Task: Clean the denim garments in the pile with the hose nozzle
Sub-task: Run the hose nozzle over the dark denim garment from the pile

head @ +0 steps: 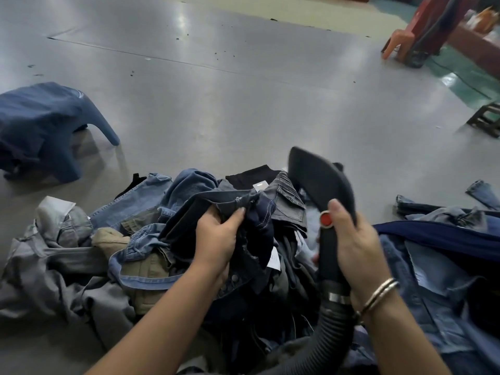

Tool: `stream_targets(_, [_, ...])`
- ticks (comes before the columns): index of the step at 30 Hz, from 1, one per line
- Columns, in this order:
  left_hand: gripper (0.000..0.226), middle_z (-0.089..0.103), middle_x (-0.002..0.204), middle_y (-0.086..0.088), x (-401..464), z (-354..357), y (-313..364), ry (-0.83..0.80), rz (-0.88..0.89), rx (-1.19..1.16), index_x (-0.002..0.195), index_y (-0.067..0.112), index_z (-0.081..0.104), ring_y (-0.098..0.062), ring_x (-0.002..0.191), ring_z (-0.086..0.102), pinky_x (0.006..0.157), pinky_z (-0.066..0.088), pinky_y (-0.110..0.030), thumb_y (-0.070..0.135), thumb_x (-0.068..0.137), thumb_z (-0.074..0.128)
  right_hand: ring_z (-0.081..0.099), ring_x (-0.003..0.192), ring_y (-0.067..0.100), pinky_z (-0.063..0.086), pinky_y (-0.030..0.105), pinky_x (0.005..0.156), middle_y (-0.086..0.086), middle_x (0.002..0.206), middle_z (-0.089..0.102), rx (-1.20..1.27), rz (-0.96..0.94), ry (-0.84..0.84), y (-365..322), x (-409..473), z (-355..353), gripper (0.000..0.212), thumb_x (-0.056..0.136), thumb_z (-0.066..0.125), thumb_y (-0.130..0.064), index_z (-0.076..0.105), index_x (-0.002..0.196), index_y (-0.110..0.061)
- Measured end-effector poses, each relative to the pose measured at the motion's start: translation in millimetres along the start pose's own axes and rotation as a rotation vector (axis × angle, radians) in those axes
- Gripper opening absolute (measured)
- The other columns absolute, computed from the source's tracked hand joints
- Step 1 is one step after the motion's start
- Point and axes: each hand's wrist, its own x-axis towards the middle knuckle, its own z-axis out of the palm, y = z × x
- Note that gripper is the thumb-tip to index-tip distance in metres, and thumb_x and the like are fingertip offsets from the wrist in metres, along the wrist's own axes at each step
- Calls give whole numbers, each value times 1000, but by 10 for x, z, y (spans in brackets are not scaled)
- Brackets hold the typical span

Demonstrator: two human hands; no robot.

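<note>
A pile of denim garments [140, 234] in blue, grey and khaki covers the floor in front of me. My left hand [216, 239] grips a dark navy denim garment [257, 220] bunched at the top of the pile. My right hand [354, 244] holds the black hose nozzle [319, 180] by its handle, thumb beside a red button [326, 219]. The nozzle's flat head is raised above the pile, pointing away from me. A black ribbed hose [324, 336] runs down from the handle toward me.
A blue plastic stool draped with denim [40, 125] stands at the left. More denim [446, 266] lies at the right. An orange stool [399, 44] and red furniture stand at the far right, a dark stool [487, 120] at the right edge. Grey floor [230, 104] stretches ahead.
</note>
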Motion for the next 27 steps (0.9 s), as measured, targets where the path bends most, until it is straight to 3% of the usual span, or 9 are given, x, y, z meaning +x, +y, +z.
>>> stream_targets(2, [15, 74, 96, -3, -2, -25, 11, -3, 8, 23, 98, 15, 67, -21, 96, 69, 88, 54, -37, 4, 89, 62, 54, 36, 20, 44, 26, 35, 3, 52, 57, 24, 30, -19, -61, -27, -127, 50, 67, 58, -58, 54, 84, -12])
stream_targets(7, [17, 73, 92, 4, -26, 10, 18, -29, 66, 116, 94, 22, 65, -11, 90, 69, 85, 56, -29, 6, 88, 64, 57, 40, 24, 48, 28, 38, 4, 54, 60, -156, 140, -273, 32, -276, -50, 55, 62, 57, -62, 57, 91, -15])
stream_targets(10, [18, 74, 94, 3, -32, 1, 31, -44, 46, 76, 99, 20, 65, -13, 93, 69, 82, 56, -26, 6, 88, 64, 55, 38, 23, 46, 27, 37, 4, 53, 57, -93, 129, -171, 51, -199, 32, 50, 67, 58, -59, 57, 86, -13])
stream_targets(14, [22, 73, 102, -7, 5, -24, 59, -34, -74, -56, 112, 12, 61, -22, 98, 69, 85, 54, -35, 4, 91, 58, 54, 37, 18, 46, 26, 36, -2, 50, 56, 61, 81, 69, -4, 1, -86, 38, 82, 60, -51, 55, 84, -13])
stream_targets(17, [23, 74, 89, -7, 0, -32, 82, -82, -229, -210, 103, 12, 65, -23, 83, 70, 68, 56, -33, 5, 93, 46, 55, 39, 19, 47, 28, 38, -2, 53, 58, 49, 90, 41, 42, -72, -79, 50, 66, 61, -62, 57, 86, -16])
stream_targets(19, [30, 73, 84, -7, -9, -30, 127, -159, -344, -297, 89, 15, 74, -22, 74, 69, 58, 56, -30, 25, 94, 45, 57, 45, 17, 47, 28, 41, -3, 57, 60, 9, 95, -3, 99, -157, -39, 49, 61, 60, -66, 60, 84, -23])
stream_targets(21, [35, 73, 95, -12, -3, -7, 164, -152, -399, -287, 99, 15, 74, -24, 77, 70, 61, 57, -32, 42, 92, 52, 58, 48, 15, 47, 27, 44, -3, 60, 61, 3, 88, -54, 124, -206, 9, 47, 62, 59, -64, 60, 86, -24])
stream_targets(24, [43, 67, 117, -18, -25, 20, 189, -121, -422, -259, 124, 10, 60, -30, 93, 67, 74, 57, -37, 37, 92, 54, 55, 45, 17, 46, 28, 41, 3, 63, 59, 67, 89, -72, 120, -212, 78, 48, 61, 64, -59, 59, 89, -21])
stream_targets(27, [35, 68, 114, -16, -79, 56, 166, -195, -332, -195, 122, 12, 60, -29, 100, 68, 75, 56, -36, 32, 97, 47, 60, 53, 11, 50, 24, 47, -2, 70, 63, 75, 20, -24, 105, -152, 161, 41, 65, 76, -44, 60, 97, -24])
